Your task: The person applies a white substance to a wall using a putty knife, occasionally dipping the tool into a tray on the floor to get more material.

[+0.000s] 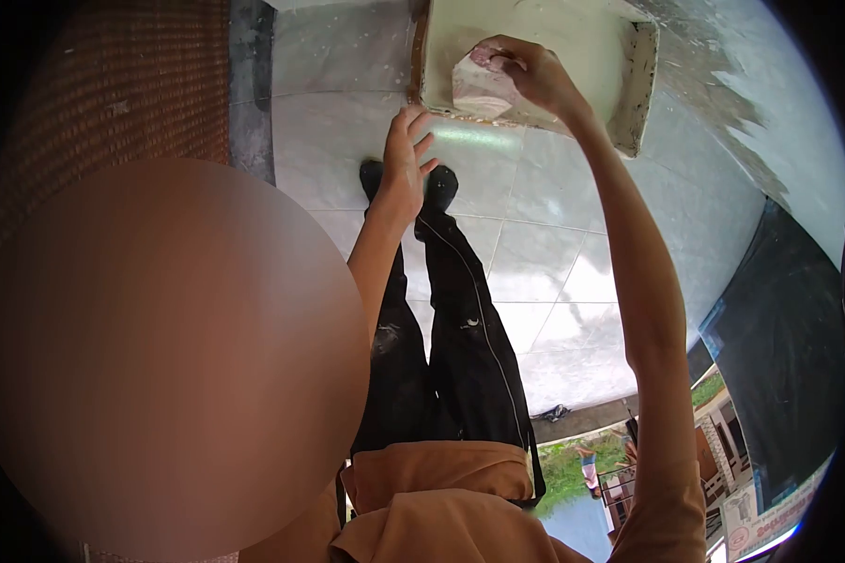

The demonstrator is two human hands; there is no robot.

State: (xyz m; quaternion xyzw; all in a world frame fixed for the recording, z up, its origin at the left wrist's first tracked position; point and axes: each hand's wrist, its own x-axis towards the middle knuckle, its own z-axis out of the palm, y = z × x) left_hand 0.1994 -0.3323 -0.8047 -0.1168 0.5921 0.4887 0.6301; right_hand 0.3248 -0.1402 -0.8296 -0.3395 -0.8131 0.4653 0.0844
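Okay, right hand point(528, 73) has the whitish block point(480, 92) pinched, block sticking out left toward the loose-fingered, seemingly empty left hand point(407, 155).

Unreadable red lettering point(787, 515) on a pale sign point(744, 509)

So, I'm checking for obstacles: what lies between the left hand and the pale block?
In the head view, the near-left edge of the tray lies between the left hand and the pale block.

Right hand point(524, 73) gripping 1 block point(481, 98).
Block apparently touching the tray point(637, 94); left hand point(405, 159) loosely spread near its corner.
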